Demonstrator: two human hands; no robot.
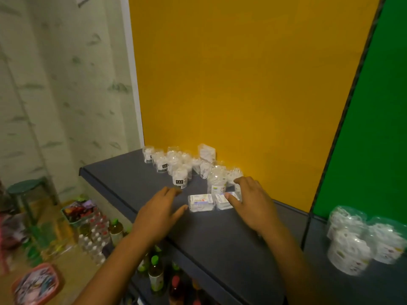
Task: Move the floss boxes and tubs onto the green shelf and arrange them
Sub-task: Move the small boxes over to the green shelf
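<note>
- The grey shelf under both hands has its front edge running diagonally just below the wrists; bare surface lies to the left of the left hand's fingers, as far as the shelf's left corner.
- Behind the fingers the yellow back panel closes off the rear; a dark upright divider separates it from the green back panel well to the right of the right hand.
- Left hand: fingers spread and nearly straight, palm down, holding nothing; the thumb tip is touching or just short of the left floss box (too blurred to tell which).
- Right hand: fingers apart and slightly bent, thumb pressed onto the top of the right floss box, the other fingers reaching over its far side towards the nearest tub; it is not lifting the box.
- The two boxes lie flat side by side between the hands, touching or nearly so.
- Beyond the fingertips stands a cluster of clear tubs against the yellow panel.
- Far right of the right hand, on the green section's shelf, stand more tubs close together (blurred).
- Below the left forearm, bottles stand on a lower level.
</note>
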